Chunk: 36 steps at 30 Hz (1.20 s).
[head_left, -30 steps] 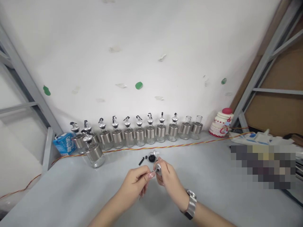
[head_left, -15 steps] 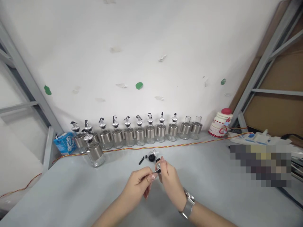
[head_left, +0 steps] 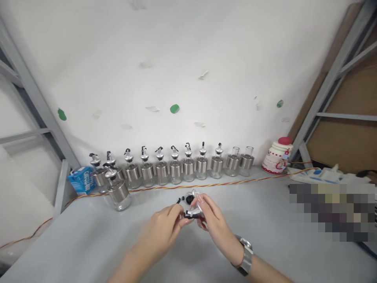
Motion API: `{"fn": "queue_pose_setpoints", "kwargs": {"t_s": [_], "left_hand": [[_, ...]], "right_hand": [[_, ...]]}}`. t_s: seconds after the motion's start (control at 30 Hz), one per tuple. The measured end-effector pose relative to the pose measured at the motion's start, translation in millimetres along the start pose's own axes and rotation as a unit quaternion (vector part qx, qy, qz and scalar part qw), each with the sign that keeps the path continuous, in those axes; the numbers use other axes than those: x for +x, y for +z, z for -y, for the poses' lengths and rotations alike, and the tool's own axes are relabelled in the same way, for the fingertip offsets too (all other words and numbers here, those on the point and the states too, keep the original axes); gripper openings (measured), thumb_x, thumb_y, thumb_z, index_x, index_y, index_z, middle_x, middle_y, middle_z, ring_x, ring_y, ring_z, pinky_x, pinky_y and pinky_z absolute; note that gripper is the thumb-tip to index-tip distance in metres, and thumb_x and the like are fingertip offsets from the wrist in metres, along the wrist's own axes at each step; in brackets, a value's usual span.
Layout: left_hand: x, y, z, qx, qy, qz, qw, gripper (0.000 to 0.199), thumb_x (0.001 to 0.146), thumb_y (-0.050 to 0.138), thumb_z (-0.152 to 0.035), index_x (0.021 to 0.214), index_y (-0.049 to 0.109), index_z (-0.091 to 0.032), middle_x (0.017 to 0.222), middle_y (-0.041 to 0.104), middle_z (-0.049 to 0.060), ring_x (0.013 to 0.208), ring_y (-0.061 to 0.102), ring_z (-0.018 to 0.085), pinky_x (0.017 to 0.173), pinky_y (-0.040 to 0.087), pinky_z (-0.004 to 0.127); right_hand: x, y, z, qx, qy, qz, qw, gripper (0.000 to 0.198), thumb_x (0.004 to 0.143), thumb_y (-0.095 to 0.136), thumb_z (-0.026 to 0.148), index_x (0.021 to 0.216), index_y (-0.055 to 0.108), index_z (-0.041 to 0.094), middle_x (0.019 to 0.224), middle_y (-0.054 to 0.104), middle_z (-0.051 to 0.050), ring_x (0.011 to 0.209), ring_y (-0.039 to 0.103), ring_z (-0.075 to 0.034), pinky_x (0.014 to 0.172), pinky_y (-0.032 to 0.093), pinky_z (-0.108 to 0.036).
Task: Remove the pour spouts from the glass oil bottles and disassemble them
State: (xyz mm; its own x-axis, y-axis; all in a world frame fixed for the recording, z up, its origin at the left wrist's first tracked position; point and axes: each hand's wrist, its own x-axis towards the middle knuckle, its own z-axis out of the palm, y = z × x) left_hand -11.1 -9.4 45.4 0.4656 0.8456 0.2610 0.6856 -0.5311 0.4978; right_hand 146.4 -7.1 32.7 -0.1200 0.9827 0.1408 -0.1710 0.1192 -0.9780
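My right hand [head_left: 216, 226] is closed round a silver pourer spout [head_left: 193, 212], which lies tilted toward the left. My left hand [head_left: 166, 226] pinches a black lever [head_left: 191, 217] along the spout's near side; its far end is hidden by the fingers. Just beyond the hands, another silver pourer top with a black round stopper [head_left: 190, 199] lies on the grey table. Beside that are a tiny black piece [head_left: 183, 198] and a black stick-like part [head_left: 178, 201], partly covered by my left hand.
Several steel-banded glass bottles [head_left: 161, 173] line the wall, most with pourers; two at the right have bare necks [head_left: 235, 151]. One bottle [head_left: 118, 192] stands forward at left. Also there: a blue carton [head_left: 82, 181], a twisted red-yellow wire [head_left: 206, 185], a white-and-red jar [head_left: 277, 157].
The spout has turned to lie sideways between my hands, and a black lever now shows along it. My left hand has shifted slightly left, partly covering the black stick-like part.
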Motion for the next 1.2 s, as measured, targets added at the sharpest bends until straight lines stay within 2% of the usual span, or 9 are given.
{"fn": "queue_pose_setpoints", "kwargs": {"t_s": [0.1, 0.2, 0.4, 0.53, 0.63, 0.77, 0.97, 1.2], "left_hand": [[1.3, 2.1, 2.2, -0.019, 0.021, 0.009, 1.0, 0.015, 0.086, 0.034, -0.03, 0.086, 0.048, -0.024, 0.074, 0.057, -0.001, 0.064, 0.05, 0.014, 0.056, 0.032, 0.021], [1.7, 5.4, 6.5, -0.03, 0.031, -0.009, 0.999, 0.014, 0.086, 0.035, -0.028, 0.09, 0.048, -0.024, 0.073, 0.058, -0.001, 0.062, 0.051, 0.013, 0.057, 0.033, 0.021], [0.2, 6.6, 9.6, 0.0, 0.038, -0.06, 0.997, 0.014, 0.084, 0.039, -0.031, 0.081, 0.051, -0.023, 0.067, 0.058, 0.0, 0.058, 0.05, 0.014, 0.056, 0.031, 0.022], [-0.3, 4.6, 3.7, -0.026, 0.034, -0.031, 0.999, 0.015, 0.084, 0.039, -0.033, 0.082, 0.051, -0.023, 0.07, 0.057, -0.001, 0.058, 0.049, 0.013, 0.055, 0.03, 0.021], [0.5, 3.7, 0.9, -0.056, 0.027, -0.005, 0.998, 0.025, 0.085, 0.034, -0.032, 0.071, 0.051, -0.021, 0.065, 0.054, -0.001, 0.057, 0.047, 0.013, 0.055, 0.031, 0.021], [3.1, 2.9, 0.4, -0.108, -0.007, -0.016, 0.994, 0.032, 0.087, 0.029, -0.031, 0.065, 0.05, -0.019, 0.063, 0.054, -0.001, 0.059, 0.047, 0.013, 0.057, 0.032, 0.021], [5.8, 2.8, -0.2, -0.166, -0.02, 0.034, 0.985, 0.033, 0.084, 0.034, -0.038, 0.064, 0.05, -0.018, 0.062, 0.053, -0.001, 0.059, 0.048, 0.012, 0.057, 0.033, 0.02], [6.8, 8.6, -1.8, -0.189, -0.036, 0.004, 0.981, 0.033, 0.082, 0.038, -0.039, 0.059, 0.045, -0.018, 0.056, 0.044, -0.003, 0.055, 0.04, 0.011, 0.053, 0.029, 0.02]], "right_hand": [[-2.6, -1.3, 2.0, -0.003, 0.001, 0.026, 1.0, 0.029, 0.083, 0.036, 0.046, 0.08, 0.05, 0.02, 0.058, 0.037, 0.005, 0.048, 0.034, -0.007, 0.045, 0.028, -0.019], [-1.6, -3.3, 3.3, -0.015, 0.01, 0.043, 0.999, 0.03, 0.083, 0.036, 0.047, 0.084, 0.051, 0.021, 0.062, 0.039, 0.004, 0.05, 0.036, -0.008, 0.047, 0.03, -0.019], [6.1, -6.7, -1.5, -0.034, -0.03, 0.059, 0.997, 0.031, 0.083, 0.039, 0.044, 0.092, 0.053, 0.018, 0.072, 0.047, 0.0, 0.053, 0.039, -0.008, 0.049, 0.032, -0.021], [10.0, -9.8, -2.9, -0.05, -0.04, 0.055, 0.996, 0.033, 0.083, 0.039, 0.044, 0.097, 0.056, 0.018, 0.079, 0.051, -0.002, 0.057, 0.041, -0.009, 0.051, 0.035, -0.022], [10.9, -12.2, -1.6, -0.088, -0.045, 0.067, 0.993, 0.035, 0.083, 0.039, 0.044, 0.098, 0.058, 0.019, 0.083, 0.053, -0.004, 0.061, 0.044, -0.011, 0.054, 0.037, -0.022], [9.0, -12.8, -0.1, -0.117, -0.034, 0.097, 0.988, 0.033, 0.084, 0.037, 0.041, 0.101, 0.057, 0.02, 0.083, 0.055, -0.003, 0.064, 0.048, -0.012, 0.057, 0.039, -0.023], [7.2, -10.7, -2.8, -0.154, -0.061, 0.102, 0.981, 0.031, 0.085, 0.037, 0.039, 0.098, 0.058, 0.021, 0.089, 0.056, -0.004, 0.08, 0.051, -0.016, 0.071, 0.04, -0.026], [8.0, -10.8, -7.2, -0.199, -0.101, 0.087, 0.971, 0.036, 0.087, 0.03, 0.04, 0.095, 0.06, 0.021, 0.079, 0.054, -0.003, 0.073, 0.05, -0.015, 0.071, 0.039, -0.027]]}}
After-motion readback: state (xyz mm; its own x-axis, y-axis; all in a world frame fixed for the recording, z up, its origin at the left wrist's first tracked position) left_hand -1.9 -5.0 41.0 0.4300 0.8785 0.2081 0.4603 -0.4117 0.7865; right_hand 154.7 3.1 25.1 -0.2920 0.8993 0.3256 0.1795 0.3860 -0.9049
